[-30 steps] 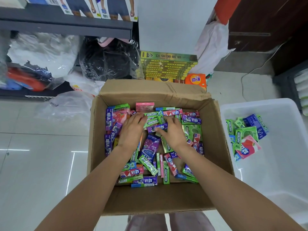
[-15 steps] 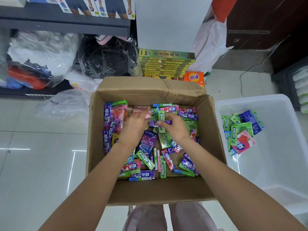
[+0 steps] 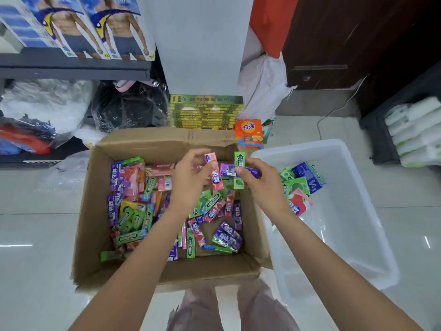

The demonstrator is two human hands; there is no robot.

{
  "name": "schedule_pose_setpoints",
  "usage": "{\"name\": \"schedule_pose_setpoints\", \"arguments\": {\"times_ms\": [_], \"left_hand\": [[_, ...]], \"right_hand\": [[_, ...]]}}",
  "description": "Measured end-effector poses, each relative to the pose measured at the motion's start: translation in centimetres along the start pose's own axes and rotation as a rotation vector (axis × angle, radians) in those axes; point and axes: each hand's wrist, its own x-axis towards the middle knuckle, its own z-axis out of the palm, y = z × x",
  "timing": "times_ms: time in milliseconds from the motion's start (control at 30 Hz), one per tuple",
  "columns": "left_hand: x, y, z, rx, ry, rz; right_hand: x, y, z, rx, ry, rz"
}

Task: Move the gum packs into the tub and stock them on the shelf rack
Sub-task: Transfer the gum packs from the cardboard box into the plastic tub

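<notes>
gum packs (image 3: pixel 216 174) | left hand (image 3: pixel 191 177): 1 (pink) | right hand (image 3: pixel 260 181): 2

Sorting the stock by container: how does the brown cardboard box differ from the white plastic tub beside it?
The brown cardboard box is opaque with folded flaps; the white plastic tub is translucent with a smooth rounded rim. The box is covered with many gum packs; the tub holds only a small cluster at its far end. Both hands, the left hand and right hand, hold packs above the box, not the tub. Both sit open-topped on the tiled floor.
</notes>
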Motion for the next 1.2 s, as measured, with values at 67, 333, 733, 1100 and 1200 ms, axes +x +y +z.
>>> {"name": "schedule_pose_setpoints", "arguments": {"times_ms": [67, 333, 733, 1100, 1200], "left_hand": [[-0.8, 0.8, 3.8, -0.028, -0.018, -0.019], [-4.0, -3.6, 18.2, 0.451, -0.154, -0.08], [-5.3, -8.5, 23.2, 0.591, -0.144, -0.323], [-7.2, -0.6, 15.6, 0.383, 0.133, 0.151], [-5.8, -0.9, 10.5, 0.394, 0.229, 0.103]], "right_hand": [[-0.4, 1.3, -3.4, 0.02, 0.047, 0.02], [-0.5, 12.3, -13.3, -0.042, 0.068, 0.251], [-0.7, 17.0, -14.3, -0.197, -0.139, 0.305], [0.0, 7.4, -10.4, -0.039, -0.086, -0.094], [0.4, 3.9, -6.3, -0.013, -0.172, -0.152]]}}
